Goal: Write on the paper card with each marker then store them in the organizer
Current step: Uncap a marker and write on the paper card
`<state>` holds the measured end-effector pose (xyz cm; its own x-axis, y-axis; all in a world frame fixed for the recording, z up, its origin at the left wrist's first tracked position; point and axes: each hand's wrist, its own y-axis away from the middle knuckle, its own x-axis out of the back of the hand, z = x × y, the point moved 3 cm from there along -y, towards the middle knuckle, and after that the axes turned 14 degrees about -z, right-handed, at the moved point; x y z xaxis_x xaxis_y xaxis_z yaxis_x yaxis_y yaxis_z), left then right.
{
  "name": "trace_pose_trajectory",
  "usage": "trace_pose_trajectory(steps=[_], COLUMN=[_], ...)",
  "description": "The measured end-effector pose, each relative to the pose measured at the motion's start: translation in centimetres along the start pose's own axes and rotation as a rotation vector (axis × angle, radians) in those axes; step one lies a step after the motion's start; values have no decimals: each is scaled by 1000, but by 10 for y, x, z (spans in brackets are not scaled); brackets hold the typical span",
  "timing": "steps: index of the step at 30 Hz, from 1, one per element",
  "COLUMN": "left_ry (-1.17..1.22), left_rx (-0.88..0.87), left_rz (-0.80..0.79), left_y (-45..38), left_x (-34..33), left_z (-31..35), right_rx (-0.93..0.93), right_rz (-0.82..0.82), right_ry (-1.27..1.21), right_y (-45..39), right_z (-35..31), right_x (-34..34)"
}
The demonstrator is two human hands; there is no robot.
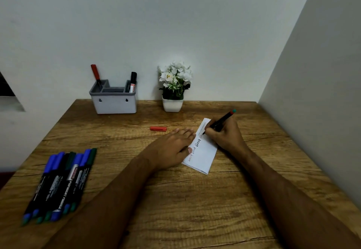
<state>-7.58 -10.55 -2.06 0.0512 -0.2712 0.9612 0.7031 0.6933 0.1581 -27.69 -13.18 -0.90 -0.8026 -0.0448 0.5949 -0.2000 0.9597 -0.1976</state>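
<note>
Loose markers (58,184) lie bunched at eight o'clock; left hand (172,147) presses flat on the paper card (203,155); right hand (224,133) grips a marker (219,122), tip on card; red cap (158,128) beyond; organizer (114,100) at eleven o'clock holds two markers.

Paper card (203,155) left edge under left hand (173,147); handwriting too small to read.

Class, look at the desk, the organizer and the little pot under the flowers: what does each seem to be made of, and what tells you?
Desk: wood or wood-look laminate, matt; brown grain lines and knots show.
Organizer: probably moulded plastic, matt grey-white; smooth walls, rounded corners, keyhole slots.
Flower pot: glossy white, ceramic or plastic; the look leaves it open.
</note>
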Motion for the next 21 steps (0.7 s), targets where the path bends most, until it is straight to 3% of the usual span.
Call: trace_pose_trajectory(steps=[15, 21], left_ry=[3, 32], left_rx=[-3, -2], left_rz=[13, 28], left_y=[-1, -2], left_x=[-1, -1], left_z=[-2, -2], right_rx=[-7, -28], right_rz=[-23, 47], right_ry=[-31, -132], right_y=[1, 3], right_z=[-2, -5], right_x=[-1, 4])
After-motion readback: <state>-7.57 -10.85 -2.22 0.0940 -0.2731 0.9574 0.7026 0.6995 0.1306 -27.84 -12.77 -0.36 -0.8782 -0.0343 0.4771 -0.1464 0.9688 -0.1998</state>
